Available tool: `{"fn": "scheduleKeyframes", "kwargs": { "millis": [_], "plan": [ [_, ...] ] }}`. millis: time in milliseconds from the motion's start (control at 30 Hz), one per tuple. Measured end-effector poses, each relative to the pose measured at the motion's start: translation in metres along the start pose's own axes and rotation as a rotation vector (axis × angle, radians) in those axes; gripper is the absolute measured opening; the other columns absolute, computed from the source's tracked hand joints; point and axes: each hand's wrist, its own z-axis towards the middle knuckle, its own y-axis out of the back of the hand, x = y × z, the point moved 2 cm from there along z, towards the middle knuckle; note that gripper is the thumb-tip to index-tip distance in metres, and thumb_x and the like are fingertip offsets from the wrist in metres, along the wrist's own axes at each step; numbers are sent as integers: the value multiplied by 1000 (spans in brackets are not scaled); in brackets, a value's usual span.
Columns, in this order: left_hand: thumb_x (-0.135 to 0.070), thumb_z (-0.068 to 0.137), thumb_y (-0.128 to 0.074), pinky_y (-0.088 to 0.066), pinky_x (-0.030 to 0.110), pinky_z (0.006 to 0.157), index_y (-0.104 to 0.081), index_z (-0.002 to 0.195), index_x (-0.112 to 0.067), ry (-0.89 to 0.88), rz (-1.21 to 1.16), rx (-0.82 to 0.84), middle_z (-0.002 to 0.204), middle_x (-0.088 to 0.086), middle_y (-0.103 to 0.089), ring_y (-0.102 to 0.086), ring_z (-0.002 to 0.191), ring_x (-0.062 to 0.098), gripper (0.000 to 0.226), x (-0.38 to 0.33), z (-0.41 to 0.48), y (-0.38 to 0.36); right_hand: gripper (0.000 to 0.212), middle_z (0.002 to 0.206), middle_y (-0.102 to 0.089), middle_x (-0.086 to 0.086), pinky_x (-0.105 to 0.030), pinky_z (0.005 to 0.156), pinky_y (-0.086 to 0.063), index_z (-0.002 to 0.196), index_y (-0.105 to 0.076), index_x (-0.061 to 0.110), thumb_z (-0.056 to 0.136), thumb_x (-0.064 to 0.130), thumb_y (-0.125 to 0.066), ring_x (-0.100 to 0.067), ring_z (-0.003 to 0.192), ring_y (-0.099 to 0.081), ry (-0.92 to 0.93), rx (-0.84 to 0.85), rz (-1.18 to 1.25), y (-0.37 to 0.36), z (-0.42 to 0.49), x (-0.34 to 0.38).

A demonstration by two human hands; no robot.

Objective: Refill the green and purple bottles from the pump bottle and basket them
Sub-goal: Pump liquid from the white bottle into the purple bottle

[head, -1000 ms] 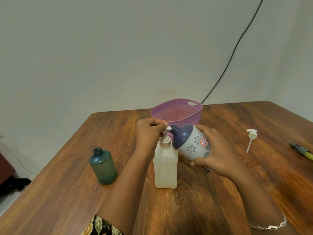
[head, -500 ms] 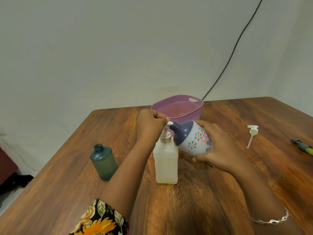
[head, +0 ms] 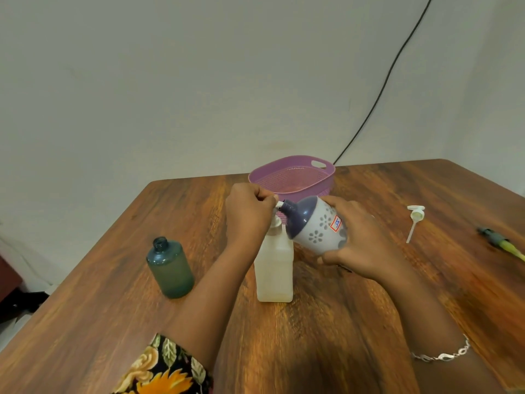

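Note:
A translucent white pump bottle (head: 274, 268) stands mid-table. My left hand (head: 247, 214) is curled over its pump head, hiding most of it; only the nozzle tip shows. My right hand (head: 358, 245) grips the purple bottle (head: 315, 224), white with a purple top and flower pattern, tilted so its open neck meets the pump nozzle. The green bottle (head: 170, 267) stands uncapped to the left, apart from both hands. The purple basket (head: 294, 177) sits behind the bottles near the table's far edge.
A white pump cap with its tube (head: 414, 220) lies on the table to the right. A green and yellow object (head: 501, 245) lies at the right edge. A black cable (head: 377, 95) runs down the wall behind the basket.
My hands have stayed on the pump and the purple bottle. The camera view has shifted slightly; the scene sits a little lower and more of my floral sleeve shows.

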Motion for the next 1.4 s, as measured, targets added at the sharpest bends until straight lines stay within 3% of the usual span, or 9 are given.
{"fn": "scheduleKeyframes", "kwargs": {
  "millis": [167,267,400,600,833,1000,1400],
  "plan": [
    [-3,88,-57,-48,25,55,-65,70,-4,-34,123,-23,76,14,-66,-56,63,14,19,3,-9,-3,96,121,-43,2,-34,84,-44,138,-31,29,57,27,-83,-16,107,-45,-8,28,-11,-5,-3,0],
    [-4,86,-61,-41,18,48,-67,72,3,-42,78,-9,72,16,-65,-50,54,10,16,-3,0,0,97,120,-44,2,-35,84,-44,137,-33,29,55,26,-84,-16,105,-45,-4,18,38,-2,-1,-1],
    [-3,86,-58,-33,10,39,-63,64,-4,-47,110,-22,62,7,-59,-43,47,5,23,-7,2,-4,96,120,-44,2,-36,84,-44,137,-33,29,56,25,-84,-15,104,-45,6,-4,16,3,3,0],
    [-4,87,-57,-37,4,57,-55,67,-10,-193,133,-154,72,-2,-51,-43,59,3,21,3,-20,-8,95,119,-45,1,-33,82,-44,136,-34,28,56,24,-84,-13,102,-45,-1,21,17,-5,1,-3],
    [-1,85,-55,-39,7,46,-57,64,-12,-131,87,-96,63,-8,-49,-47,55,5,24,-4,-5,-5,95,111,-39,7,-32,81,-43,136,-35,27,55,23,-85,-12,99,-43,13,-14,26,1,5,-1],
    [2,83,-58,-35,4,57,-47,67,-15,-340,32,-260,68,-16,-39,-41,59,3,26,15,-22,-15,96,115,-44,3,-36,81,-45,135,-35,29,53,22,-84,-15,100,-47,-3,17,13,-2,4,-5],
    [-2,81,-53,-34,6,55,-43,66,-17,-464,-49,-324,67,-15,-38,-39,59,3,24,22,-14,-22,97,115,-45,3,-37,83,-45,135,-36,30,52,22,-86,-14,100,-47,6,5,45,1,6,-4]
  ]
}}
